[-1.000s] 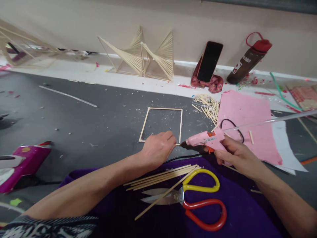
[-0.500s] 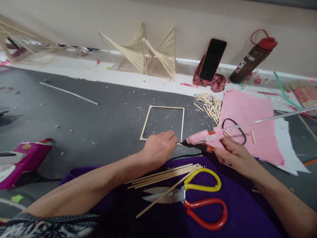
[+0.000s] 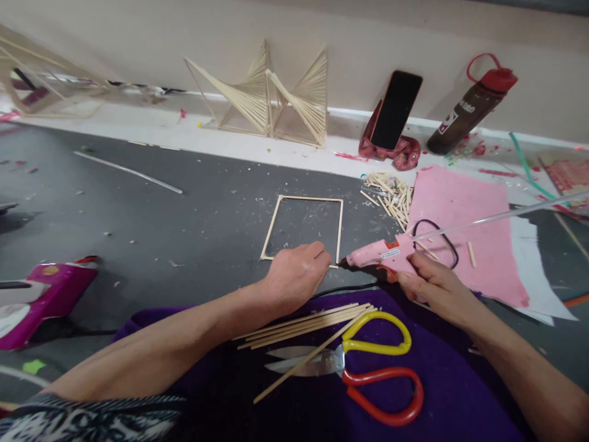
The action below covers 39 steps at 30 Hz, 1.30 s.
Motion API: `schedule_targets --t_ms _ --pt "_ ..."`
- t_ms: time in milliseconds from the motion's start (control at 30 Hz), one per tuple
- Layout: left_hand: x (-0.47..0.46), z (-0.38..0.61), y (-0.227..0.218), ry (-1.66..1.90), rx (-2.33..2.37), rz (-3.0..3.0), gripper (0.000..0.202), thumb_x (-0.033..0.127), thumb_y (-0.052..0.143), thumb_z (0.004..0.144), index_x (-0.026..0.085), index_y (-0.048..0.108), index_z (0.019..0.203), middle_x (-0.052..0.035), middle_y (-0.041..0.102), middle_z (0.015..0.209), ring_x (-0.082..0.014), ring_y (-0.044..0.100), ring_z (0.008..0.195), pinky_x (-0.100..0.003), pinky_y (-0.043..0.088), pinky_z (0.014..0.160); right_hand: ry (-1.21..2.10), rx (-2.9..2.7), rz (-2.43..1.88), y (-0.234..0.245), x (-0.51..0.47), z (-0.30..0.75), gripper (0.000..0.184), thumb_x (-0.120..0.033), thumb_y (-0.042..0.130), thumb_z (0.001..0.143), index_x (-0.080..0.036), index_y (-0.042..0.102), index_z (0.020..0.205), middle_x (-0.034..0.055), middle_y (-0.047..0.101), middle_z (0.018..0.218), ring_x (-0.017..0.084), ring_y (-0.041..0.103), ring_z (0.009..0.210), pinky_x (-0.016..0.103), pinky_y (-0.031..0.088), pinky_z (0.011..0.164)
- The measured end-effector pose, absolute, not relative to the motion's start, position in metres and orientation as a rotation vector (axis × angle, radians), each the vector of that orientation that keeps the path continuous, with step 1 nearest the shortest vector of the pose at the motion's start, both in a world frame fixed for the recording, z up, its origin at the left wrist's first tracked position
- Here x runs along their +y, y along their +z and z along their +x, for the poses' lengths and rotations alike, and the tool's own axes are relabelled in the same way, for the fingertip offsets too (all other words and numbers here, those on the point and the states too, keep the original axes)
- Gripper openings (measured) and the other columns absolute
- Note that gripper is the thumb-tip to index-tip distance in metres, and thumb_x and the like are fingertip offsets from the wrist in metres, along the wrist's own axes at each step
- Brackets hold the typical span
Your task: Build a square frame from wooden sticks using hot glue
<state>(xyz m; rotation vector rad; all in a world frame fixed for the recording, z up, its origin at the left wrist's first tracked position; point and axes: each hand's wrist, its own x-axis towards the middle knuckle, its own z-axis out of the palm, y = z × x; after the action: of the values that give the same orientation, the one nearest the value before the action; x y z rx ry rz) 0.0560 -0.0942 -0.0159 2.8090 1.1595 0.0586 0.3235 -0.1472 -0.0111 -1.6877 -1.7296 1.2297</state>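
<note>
A square frame of thin wooden sticks [image 3: 340,230] lies flat on the grey table. My left hand [image 3: 297,276] is closed over its near side, fingers pinching the near stick, most of which the hand hides. In my right hand [image 3: 430,285] is a pink hot glue gun [image 3: 381,255], with fingers wrapped round its handle. The gun's dark nozzle touches or nearly touches the frame's near right corner. A long clear glue stick [image 3: 497,216] sticks out of the gun's back end.
Scissors with yellow and red handles [image 3: 377,362] and several loose sticks [image 3: 304,325] lie on purple cloth [image 3: 451,380] nearest me. Short stick pieces [image 3: 391,196] sit by pink sheets [image 3: 464,202]. Behind stand stick models [image 3: 294,104], a phone [image 3: 396,110] and a bottle [image 3: 469,107].
Almost nothing differs. Both hands, the glue gun and the stick frame keep their places, with only a very slight shift of the view.
</note>
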Motion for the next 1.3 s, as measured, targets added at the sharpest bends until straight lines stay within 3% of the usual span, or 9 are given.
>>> schedule_targets --t_ms 333,600,1167,1300 --pt "-0.093 0.055 -0.018 0.074 1.152 2.813 0.027 0.029 0.034 0.094 0.018 0.058 0.089 -0.0031 0.059 0.088 -0.0182 0.058 0.076 -0.028 0.039 0.054 1.283 -1.654 -1.67 -0.011 -0.15 0.325 0.026 -0.046 0.048 0.086 -0.02 0.055 0.088 -0.0035 0.047 0.06 0.01 0.043 0.052 0.021 0.033 0.047" --pt "-0.092 0.056 -0.016 0.064 1.183 2.788 0.026 0.029 0.035 0.093 0.018 0.058 0.088 -0.0041 0.06 0.088 -0.0184 0.058 0.077 -0.028 0.039 0.055 1.304 -1.628 -1.631 -0.012 -0.15 0.325 0.025 -0.044 0.048 0.087 -0.02 0.054 0.092 -0.0013 0.054 0.07 0.009 0.043 0.053 0.021 0.034 0.046" --pt "-0.092 0.054 -0.012 0.049 1.157 2.785 0.032 0.032 0.034 0.094 0.018 0.062 0.088 -0.0035 0.059 0.086 -0.0177 0.059 0.076 -0.028 0.04 0.056 1.244 -1.691 -1.655 -0.021 -0.152 0.328 0.027 -0.045 0.048 0.087 -0.019 0.053 0.092 -0.0029 0.05 0.064 0.011 0.046 0.056 0.023 0.033 0.048" --pt "-0.084 0.053 -0.003 0.071 1.131 2.777 0.027 0.029 0.038 0.093 0.023 0.064 0.098 -0.0019 0.059 0.092 -0.0139 0.059 0.074 -0.025 0.039 0.055 1.268 -1.651 -1.63 -0.022 -0.153 0.328 0.027 -0.044 0.048 0.087 -0.019 0.054 0.095 -0.0018 0.052 0.069 0.01 0.044 0.055 0.022 0.033 0.047"
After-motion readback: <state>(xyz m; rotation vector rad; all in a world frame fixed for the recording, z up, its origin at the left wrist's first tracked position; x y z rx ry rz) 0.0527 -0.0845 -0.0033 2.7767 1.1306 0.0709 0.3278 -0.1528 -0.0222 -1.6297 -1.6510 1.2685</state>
